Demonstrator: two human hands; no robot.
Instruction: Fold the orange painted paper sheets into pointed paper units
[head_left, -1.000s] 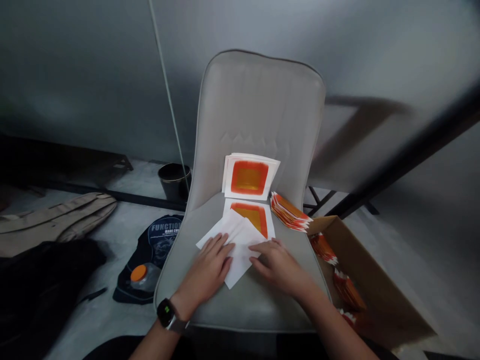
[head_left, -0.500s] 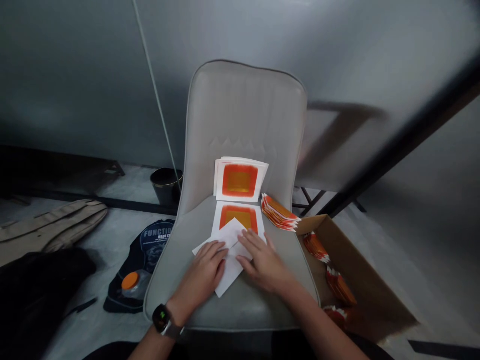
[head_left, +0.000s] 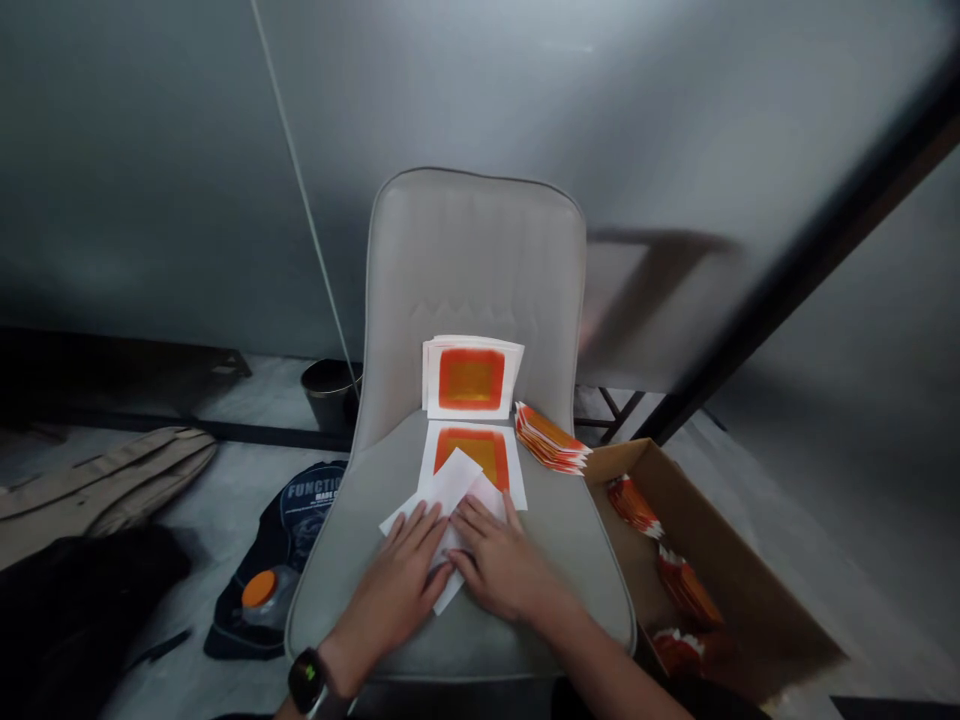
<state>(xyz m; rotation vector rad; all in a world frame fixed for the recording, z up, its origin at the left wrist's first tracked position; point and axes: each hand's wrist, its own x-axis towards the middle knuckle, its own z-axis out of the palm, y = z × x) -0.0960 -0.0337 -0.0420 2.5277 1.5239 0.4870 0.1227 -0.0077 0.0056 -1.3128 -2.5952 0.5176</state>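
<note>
A partly folded white sheet of paper lies at a slant on the grey chair. My left hand rests flat on its left side, fingers stretched forward. On the right side, my right hand presses down with its fingers laid flat and its thumb near the left one. Beneath the folded sheet is a sheet with an orange-red printed square. Several similar printed sheets lean upright against the backrest. A pile of folded orange-and-white papers sits at the seat's right edge.
An open cardboard box at the right holds bundles of folded orange papers. Left of the chair are a dark printed bag, a clear jar with an orange lid, a bin and a beige bag.
Both hands have drawn closer together on the folded sheet, the right one sliding left across it. The view has tilted slightly, so the chair appears lower.
</note>
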